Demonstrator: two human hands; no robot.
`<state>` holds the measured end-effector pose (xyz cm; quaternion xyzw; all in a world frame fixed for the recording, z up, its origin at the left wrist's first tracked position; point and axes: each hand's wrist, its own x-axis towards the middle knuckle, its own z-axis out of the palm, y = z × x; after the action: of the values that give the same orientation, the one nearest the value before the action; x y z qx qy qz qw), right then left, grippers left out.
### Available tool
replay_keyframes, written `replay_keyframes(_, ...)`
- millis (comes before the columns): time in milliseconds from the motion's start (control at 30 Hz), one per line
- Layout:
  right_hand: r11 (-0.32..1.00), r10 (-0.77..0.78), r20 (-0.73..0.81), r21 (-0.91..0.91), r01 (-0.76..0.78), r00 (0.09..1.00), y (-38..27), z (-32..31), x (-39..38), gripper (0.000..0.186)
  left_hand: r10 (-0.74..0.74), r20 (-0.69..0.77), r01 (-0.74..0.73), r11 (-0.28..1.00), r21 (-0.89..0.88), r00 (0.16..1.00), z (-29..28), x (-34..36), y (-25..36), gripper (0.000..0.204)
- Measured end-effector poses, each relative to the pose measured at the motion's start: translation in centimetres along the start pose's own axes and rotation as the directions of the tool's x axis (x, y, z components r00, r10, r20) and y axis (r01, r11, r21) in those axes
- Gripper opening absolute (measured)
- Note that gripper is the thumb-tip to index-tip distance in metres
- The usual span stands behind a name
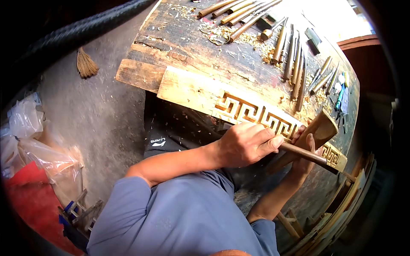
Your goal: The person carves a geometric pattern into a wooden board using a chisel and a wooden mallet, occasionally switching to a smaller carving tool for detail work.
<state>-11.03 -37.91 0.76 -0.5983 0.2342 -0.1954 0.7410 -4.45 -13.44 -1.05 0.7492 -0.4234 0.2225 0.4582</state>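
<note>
Head view shows your left hand (pixel 245 145) closed around the rod-like tool (pixel 303 152) and your right hand (pixel 304 157), partly hidden, curled around the wooden block (pixel 323 126); loosened grip could cause slipping that chips the carved board (pixel 244 109) along the bench (pixel 179 55) edge.

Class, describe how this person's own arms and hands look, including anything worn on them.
The left sleeve and right sleeve are short and blue-grey. Below them, the left forearm and right forearm are bare. The left hand and right hand are ungloved; no watch or bracelet shows.
</note>
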Motion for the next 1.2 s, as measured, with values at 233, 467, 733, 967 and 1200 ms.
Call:
replay_keyframes(233, 0.999, -0.046, 0.074, -0.009, 0.047, 0.996, 1.4, -3.7, 0.6, 0.046, 0.029, -0.063, -0.020, 0.992, 0.128, 0.998, 1.5, 0.0, -2.0, 0.044)
replay_keyframes(467, 0.995, -0.086, 0.131, -0.036, 0.091, 0.988, 0.8, -2.2, 0.5, 0.052, 0.010, -0.058, -0.001, 0.986, 0.168, 0.998, 1.4, -0.4, -2.4, 0.045)
replay_keyframes(733, 0.989, -0.097, 0.140, -0.102, 0.111, 0.985, 0.9, -2.6, 0.6, 0.063, 0.032, -0.054, -0.022, 0.981, 0.191, 0.998, 1.8, -0.9, -2.6, 0.045)
replay_keyframes(967, 0.991, -0.070, 0.056, -0.107, 0.075, 0.996, 1.2, -2.4, 0.6, 0.071, 0.049, -0.011, -0.045, 0.976, 0.215, 0.999, 1.5, -0.9, -2.5, 0.044)
replay_keyframes(1200, 0.992, -0.076, 0.129, -0.088, 0.088, 0.989, 1.3, -2.9, 0.9, 0.069, 0.027, -0.056, -0.017, 0.984, 0.178, 0.998, 1.7, -0.8, -2.7, 0.044)
